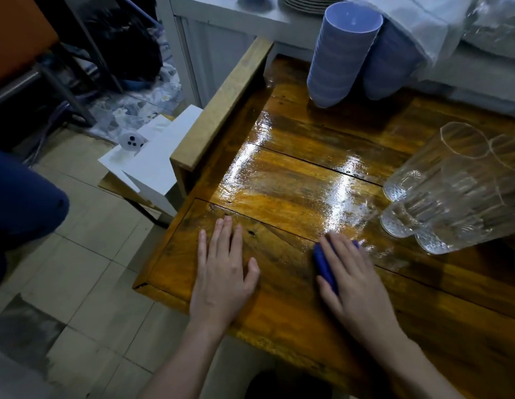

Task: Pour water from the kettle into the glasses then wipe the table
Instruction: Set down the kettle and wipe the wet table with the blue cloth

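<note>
A glossy wooden table [293, 180] fills the middle of the view, with a wet shine across its centre. My right hand [354, 280] presses flat on a blue cloth [325, 264] near the table's front, just left of the glasses. My left hand [224, 269] lies flat on the wood with fingers spread, holding nothing. Several clear ribbed glasses [452, 191] stand grouped at the right edge of the view. No kettle is in view.
Two stacks of blue plastic cups [342, 53] stand at the table's back, against a white cabinet [221, 38] bearing plates and a plastic sheet. A raised wooden rail [221, 105] borders the table's left side. White boards [152, 159] lean beside it over the tiled floor.
</note>
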`<state>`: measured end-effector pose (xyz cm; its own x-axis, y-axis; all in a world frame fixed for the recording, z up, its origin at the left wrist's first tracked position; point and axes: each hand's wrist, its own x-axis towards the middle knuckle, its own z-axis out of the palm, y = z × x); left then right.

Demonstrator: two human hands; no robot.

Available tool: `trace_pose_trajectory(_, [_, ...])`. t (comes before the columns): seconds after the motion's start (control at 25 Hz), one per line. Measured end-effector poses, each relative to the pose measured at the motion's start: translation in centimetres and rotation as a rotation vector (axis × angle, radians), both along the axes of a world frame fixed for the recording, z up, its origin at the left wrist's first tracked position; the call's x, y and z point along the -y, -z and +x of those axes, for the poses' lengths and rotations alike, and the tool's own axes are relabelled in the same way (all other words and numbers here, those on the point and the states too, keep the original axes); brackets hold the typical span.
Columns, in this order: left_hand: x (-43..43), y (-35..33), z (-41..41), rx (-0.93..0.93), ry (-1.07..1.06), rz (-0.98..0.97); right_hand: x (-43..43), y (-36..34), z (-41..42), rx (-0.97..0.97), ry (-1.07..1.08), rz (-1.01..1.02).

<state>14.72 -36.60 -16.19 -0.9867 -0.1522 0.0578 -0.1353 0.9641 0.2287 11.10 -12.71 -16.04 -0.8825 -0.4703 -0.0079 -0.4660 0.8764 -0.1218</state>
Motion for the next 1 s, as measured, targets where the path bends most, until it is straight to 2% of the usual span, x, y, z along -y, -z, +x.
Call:
trace_pose_trajectory(0.16, [0.1,0.1,-0.1,-0.004,0.004,0.003,1.6,0.2,-2.9,0.011,0.165,-0.057])
trace_pose_trajectory(0.32, [0.0,0.2,-0.1,-0.006,0.008,-0.006,8.6,0.1,-2.5,0.003,0.076,-0.068])
trace_pose_trajectory(0.4, [0.1,0.3,0.0,-0.012,0.015,-0.003,9.3,-0.2,0.0,0.015,0.028,-0.099])
trace_pose_trajectory(0.56, [0.1,0.0,0.2,-0.027,0.025,-0.002,4.5,-0.2,7.0,0.036,-0.030,-0.057])
trace_pose_trajectory(0.64, [-0.1,0.0,0.2,-0.023,0.026,-0.017,0.4,-0.1,8.1,0.015,0.038,-0.036])
trace_pose_trajectory(0.84, [-0.9,-0.4,0.1,0.051,0.015,-0.177,-6.3,-0.2,5.1,-0.019,0.412,-0.065])
trace_pose_trajectory(0.92, [-2.6,-0.7,-0.1,0.029,0.019,-0.116,-5.0,-0.1,3.5,-0.011,0.427,-0.066])
trace_pose_trajectory(1.0, [-6.1,-0.5,-0.2,-0.001,0.133,-0.023,-3.1,-0.1,2.5,-0.012,0.396,-0.080])
